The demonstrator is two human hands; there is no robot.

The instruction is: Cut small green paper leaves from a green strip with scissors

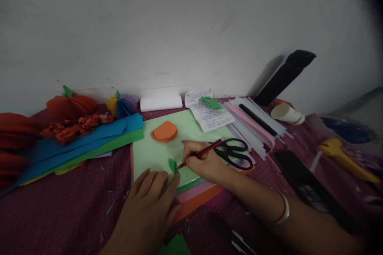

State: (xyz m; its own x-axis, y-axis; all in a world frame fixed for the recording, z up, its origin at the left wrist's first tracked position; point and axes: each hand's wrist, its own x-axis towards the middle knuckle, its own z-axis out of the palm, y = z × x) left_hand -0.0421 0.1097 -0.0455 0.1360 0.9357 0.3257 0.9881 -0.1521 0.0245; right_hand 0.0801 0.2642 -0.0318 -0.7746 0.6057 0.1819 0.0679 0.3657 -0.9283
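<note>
A small green paper leaf (172,165) lies on the pale green sheet (155,155) that tops a stack of coloured paper. My left hand (152,191) rests flat with fingers spread, its index fingertip at the leaf's lower end. In my right hand (203,163) is a dark red pencil (206,150), its tip touching or just above the leaf. Black-handled scissors (231,152) lie right behind that hand, their blades partly covered by it. Folded orange paper cutouts (164,132) sit farther back on the pale sheet.
Blue sheets (89,139), crumpled orange paper (77,127) and paper pumpkins (72,106) stand left. A written note (209,116) bears small green cutouts (212,102). Rightward are white glue sticks (239,127), a black marker (257,119), a black phone (311,187) and a yellow glue gun (344,159).
</note>
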